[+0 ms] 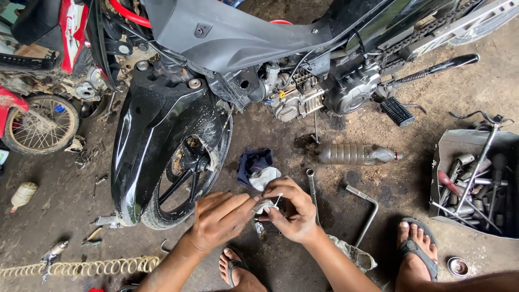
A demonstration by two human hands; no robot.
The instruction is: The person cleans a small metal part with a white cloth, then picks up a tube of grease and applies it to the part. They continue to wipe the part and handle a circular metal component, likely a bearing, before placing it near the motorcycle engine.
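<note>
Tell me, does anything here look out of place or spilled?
Yes. A plastic bottle lies on its side on the dirt floor under the motorcycle engine, with dark wet-looking stains near it. Loose tools are scattered around, outside the tool box.

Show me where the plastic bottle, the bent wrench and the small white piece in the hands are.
plastic bottle [357, 154], head view, middle of its ribbed body.
bent wrench [370, 208], head view, on its bend.
small white piece [265, 205], head view, the part showing between left hand [219, 219] and right hand [294, 211].

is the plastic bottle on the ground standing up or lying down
Lying down: the bottle rests on its side on the dirt, cap pointing right, below the engine.
</note>
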